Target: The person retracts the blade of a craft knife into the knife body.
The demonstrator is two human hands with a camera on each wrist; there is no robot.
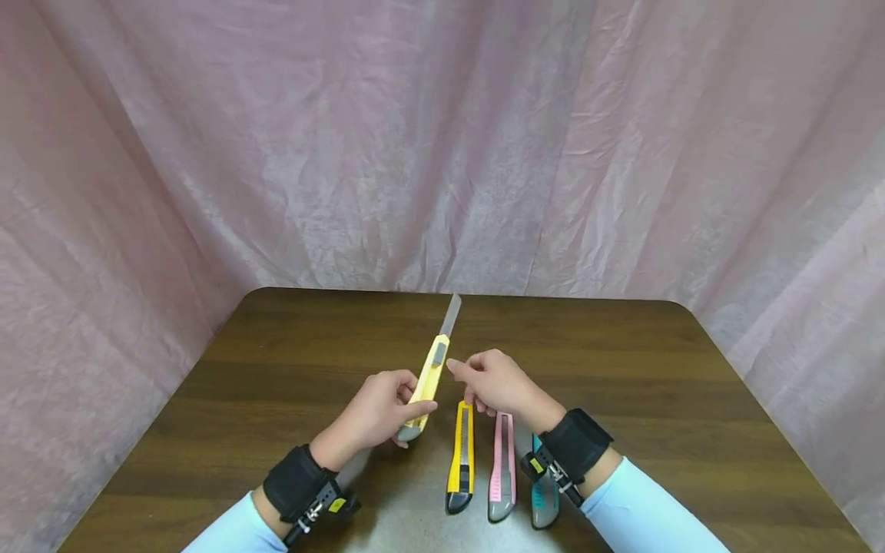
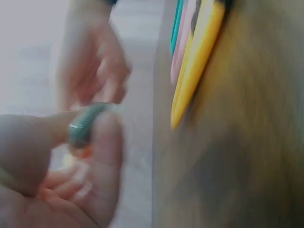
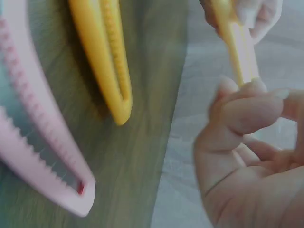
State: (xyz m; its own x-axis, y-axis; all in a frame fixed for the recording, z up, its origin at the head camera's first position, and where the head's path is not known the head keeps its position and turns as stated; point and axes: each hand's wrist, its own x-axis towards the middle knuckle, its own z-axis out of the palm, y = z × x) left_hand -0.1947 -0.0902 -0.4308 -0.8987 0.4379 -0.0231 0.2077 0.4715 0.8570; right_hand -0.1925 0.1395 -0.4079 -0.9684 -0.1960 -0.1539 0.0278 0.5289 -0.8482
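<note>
My left hand (image 1: 373, 411) grips a pale yellow box cutter (image 1: 427, 376) near its grey rear end, thumb laid across the handle. A long stretch of blade (image 1: 451, 315) sticks out of its front, pointing away and up to the right. The grey slider (image 1: 439, 353) faces upward. Beside the handle's front part is my right hand (image 1: 508, 384), its fingers loosely bent and its tips close to the cutter. In the right wrist view, those fingers overlap the front of the pale yellow handle (image 3: 240, 47). The left wrist view is blurred; the cutter's grey-green end (image 2: 85, 126) shows between thumb and fingers.
A yellow box cutter (image 1: 461, 457), a pink one (image 1: 502, 468) and a teal one (image 1: 545, 499) lie side by side on the brown wooden table (image 1: 311, 330). My right wrist partly covers the teal one. A pinkish curtain (image 1: 442, 153) hangs behind the table.
</note>
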